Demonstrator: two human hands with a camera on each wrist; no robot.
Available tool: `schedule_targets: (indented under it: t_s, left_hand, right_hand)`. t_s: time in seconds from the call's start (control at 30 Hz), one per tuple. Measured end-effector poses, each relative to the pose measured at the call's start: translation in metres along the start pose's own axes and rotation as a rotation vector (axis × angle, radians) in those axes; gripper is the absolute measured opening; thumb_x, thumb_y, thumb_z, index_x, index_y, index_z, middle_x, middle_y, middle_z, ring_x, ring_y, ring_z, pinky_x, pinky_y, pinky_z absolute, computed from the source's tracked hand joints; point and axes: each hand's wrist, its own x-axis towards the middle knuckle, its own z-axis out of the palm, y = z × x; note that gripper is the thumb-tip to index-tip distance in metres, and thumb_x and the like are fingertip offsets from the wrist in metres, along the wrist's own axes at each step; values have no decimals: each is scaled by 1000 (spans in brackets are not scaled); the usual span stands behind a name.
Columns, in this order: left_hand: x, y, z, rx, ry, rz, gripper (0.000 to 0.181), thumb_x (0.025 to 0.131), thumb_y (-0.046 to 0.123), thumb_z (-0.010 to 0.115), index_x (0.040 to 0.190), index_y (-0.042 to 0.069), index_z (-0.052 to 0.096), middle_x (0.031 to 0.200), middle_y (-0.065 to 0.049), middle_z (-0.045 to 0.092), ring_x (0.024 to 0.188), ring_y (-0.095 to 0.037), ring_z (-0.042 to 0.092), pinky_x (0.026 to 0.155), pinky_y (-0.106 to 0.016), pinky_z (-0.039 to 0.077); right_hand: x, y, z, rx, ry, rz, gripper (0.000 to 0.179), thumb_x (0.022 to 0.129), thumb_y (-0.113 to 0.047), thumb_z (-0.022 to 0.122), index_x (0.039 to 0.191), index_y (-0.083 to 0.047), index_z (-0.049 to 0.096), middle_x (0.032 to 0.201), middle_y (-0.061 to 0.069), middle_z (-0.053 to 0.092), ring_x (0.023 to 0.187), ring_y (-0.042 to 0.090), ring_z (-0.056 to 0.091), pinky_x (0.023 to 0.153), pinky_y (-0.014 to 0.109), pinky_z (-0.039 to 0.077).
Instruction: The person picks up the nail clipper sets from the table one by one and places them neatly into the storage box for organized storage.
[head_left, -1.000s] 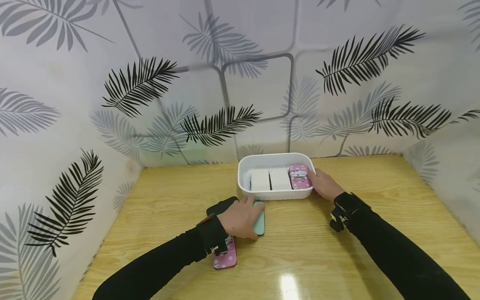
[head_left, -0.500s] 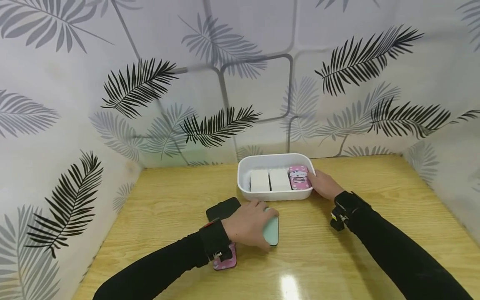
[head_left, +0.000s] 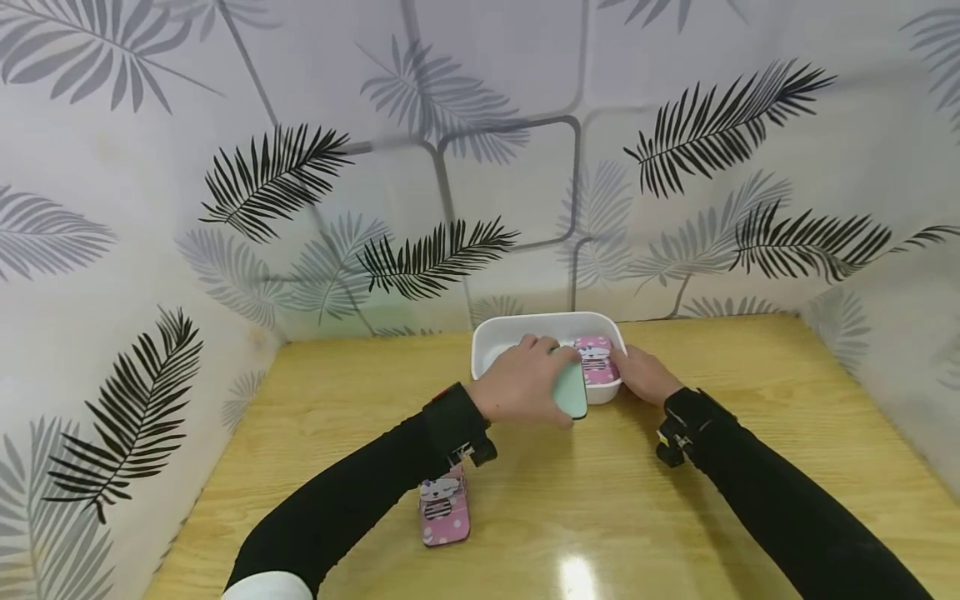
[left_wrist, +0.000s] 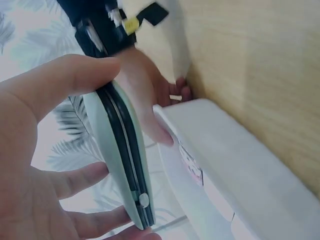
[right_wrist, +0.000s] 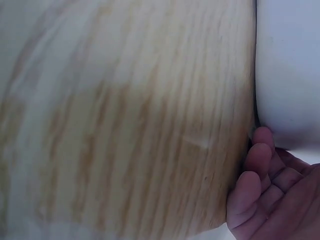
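My left hand (head_left: 521, 379) holds a flat mint-green case (head_left: 572, 392) between thumb and fingers, over the front edge of a white plastic bin (head_left: 546, 321). In the left wrist view the case (left_wrist: 120, 150) shows a dark seam along its side and a small round clasp. My right hand (head_left: 648, 375) grips the bin's right end, thumb over the rim. Its curled fingers (right_wrist: 260, 160) lie against the bin's outside near the tabletop. Inside the bin, at the right, stands a pink cat-print case (head_left: 596, 360). My left hand hides the white items to its left in the head view.
Another pink cat-print case (head_left: 445, 521) lies on the wooden table (head_left: 645, 533), just below my left forearm. A leaf-patterned cloth (head_left: 510, 192) rises right behind the bin and along both sides of the table.
My left hand has lifted the mint-green case from the table and carried it right and forward to the bin. My left arm now covers the black case. The right hand keeps its grip.
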Motion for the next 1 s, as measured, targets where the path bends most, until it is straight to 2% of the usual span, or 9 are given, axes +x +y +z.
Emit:
schedule_targets:
  t_s: [0.17,0.37,0.57,0.77,1.0]
  left_hand:
    - [27,-8,6,-34,-13,-51,83,75,53,81,144,20,50,135,-6,56,117,-23,50,89,-34,49]
    - [56,-15,16,-51,-69,-126,84,75,54,81,145,21,50,133,-5,57,113,-21,51,81,-33,48]
    - [75,-20,25,-82,-122,-178,84,75,53,83,146,22,50,132,-5,57,115,-22,50,81,-34,48]
    - [88,-25,33,-164,-143,-160,81,76,53,82,143,19,52,130,-4,60,111,-20,52,82,-29,46]
    - [102,-26,38,-209,-146,-149,79,78,53,81,143,17,54,134,-3,63,117,-20,56,92,-29,46]
  right_hand:
    - [-2,-1,3,17,-1,-7,47,108,-38,27,121,1,50,85,10,53,69,21,53,60,31,42]
    - [0,-1,5,9,0,-3,50,109,-37,25,131,2,46,90,11,51,73,22,52,63,30,42]
    - [1,-1,7,13,10,-19,49,108,-37,25,128,2,48,85,10,51,69,20,52,61,30,42]
    - [-1,-1,4,19,14,-18,50,108,-36,26,133,2,47,89,12,51,74,22,52,64,31,41]
    - [-1,1,0,-21,39,-46,52,109,-38,25,130,2,50,93,13,54,83,26,55,69,32,41]
